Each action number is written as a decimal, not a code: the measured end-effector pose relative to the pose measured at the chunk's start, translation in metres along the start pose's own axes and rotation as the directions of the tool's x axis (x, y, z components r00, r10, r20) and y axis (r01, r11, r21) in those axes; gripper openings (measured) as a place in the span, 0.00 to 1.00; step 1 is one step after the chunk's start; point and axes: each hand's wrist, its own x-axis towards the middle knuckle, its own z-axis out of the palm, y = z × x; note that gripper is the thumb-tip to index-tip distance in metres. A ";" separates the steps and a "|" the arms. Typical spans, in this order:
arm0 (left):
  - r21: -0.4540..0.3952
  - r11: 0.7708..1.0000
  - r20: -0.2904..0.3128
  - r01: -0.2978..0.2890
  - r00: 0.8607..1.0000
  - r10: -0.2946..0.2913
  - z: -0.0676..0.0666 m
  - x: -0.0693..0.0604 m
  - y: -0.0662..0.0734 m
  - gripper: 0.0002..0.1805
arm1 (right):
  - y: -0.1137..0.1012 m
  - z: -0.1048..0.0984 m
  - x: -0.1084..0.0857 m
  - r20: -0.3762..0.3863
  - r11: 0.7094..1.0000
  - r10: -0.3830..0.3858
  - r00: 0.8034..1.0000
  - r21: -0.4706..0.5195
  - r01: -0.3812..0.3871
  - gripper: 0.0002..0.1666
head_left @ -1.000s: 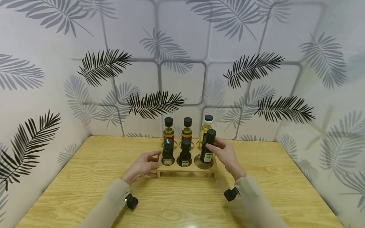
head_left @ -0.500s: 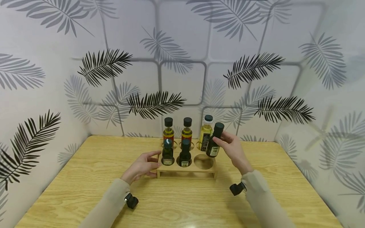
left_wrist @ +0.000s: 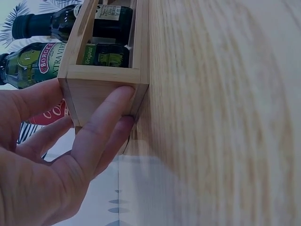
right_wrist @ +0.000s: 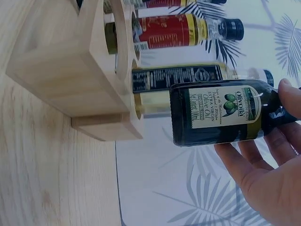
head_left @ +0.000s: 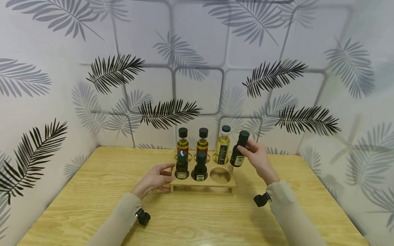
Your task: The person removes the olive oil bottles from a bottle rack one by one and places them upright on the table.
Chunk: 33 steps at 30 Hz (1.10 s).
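Observation:
My right hand (head_left: 260,159) holds a small dark olive oil bottle (head_left: 238,153) around its neck, tilted and raised beside the rack's right end. Its olive-picture label faces the right wrist view. A wooden bottle rack (head_left: 201,183) stands on the table. My left hand (left_wrist: 56,160) rests extended fingers against the rack's left end. Two dark green bottles, a left one (head_left: 181,167) and a middle one (head_left: 200,167), sit in the front row. The front right hole (head_left: 220,175) holds no bottle. The right hand's fingers partly hide the bottle's neck.
Behind them in the rack's back row stand two red-labelled bottles, one left (head_left: 183,141) and one centre (head_left: 202,141), and a pale yellow oil bottle (head_left: 223,147) at right. The wooden table (head_left: 197,218) meets a leaf-patterned wall (head_left: 197,89) at the back.
My right hand has lifted the olive oil bottle out of the front right hole and moved it to the right, beyond the yellow bottle. My left hand has stayed at the rack's left end.

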 end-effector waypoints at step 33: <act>0.014 1.000 -0.002 0.002 1.000 -0.002 -0.001 0.002 -0.003 0.32 | 0.057 -0.019 0.028 -0.019 0.993 0.002 1.000 -0.119 -0.005 0.29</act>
